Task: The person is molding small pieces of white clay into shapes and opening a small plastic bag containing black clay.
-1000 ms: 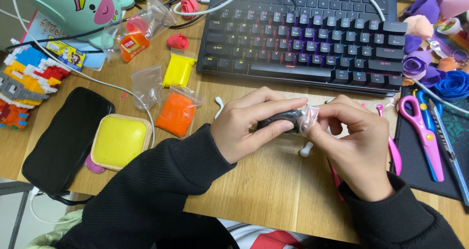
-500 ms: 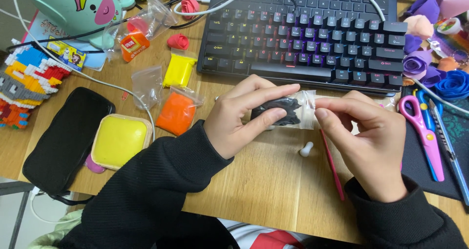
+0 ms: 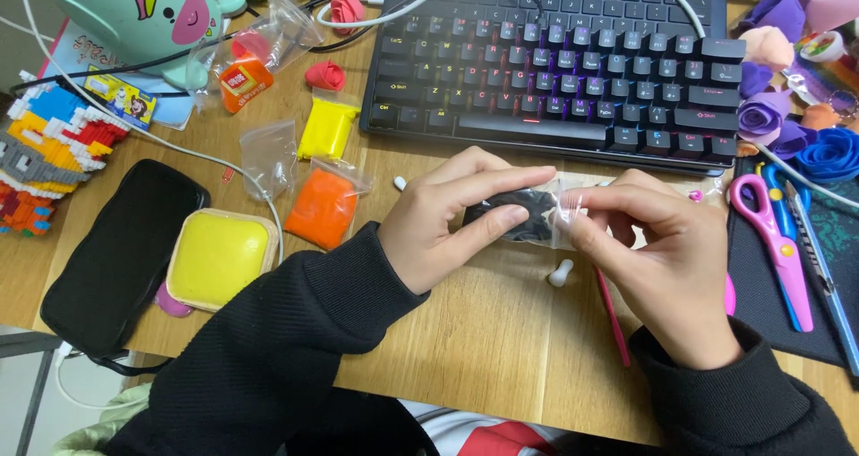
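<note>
Between our left hand (image 3: 447,219) and right hand (image 3: 662,259) sits the bag (image 3: 537,214). Behind both lies the keyboard (image 3: 555,71). Left of our left hand lie a clay packet (image 3: 322,207) and a tub (image 3: 219,257); right of our right hand, scissors (image 3: 774,237).

A home hobby desk — a light wooden desktop (image 3: 501,349) crowded with a black mechanical keyboard with purple-lit keys (image 3: 573,62), small clear bags of orange modelling clay (image 3: 324,207) and yellow modelling clay (image 3: 327,128), pink-handled scissors (image 3: 775,241), purple and blue clay roses (image 3: 796,134), a colourful brick-built toy figure (image 3: 40,165) and a mint-green cartoon desk lamp (image 3: 143,13) — craft clutter, not workplace gear.
</note>
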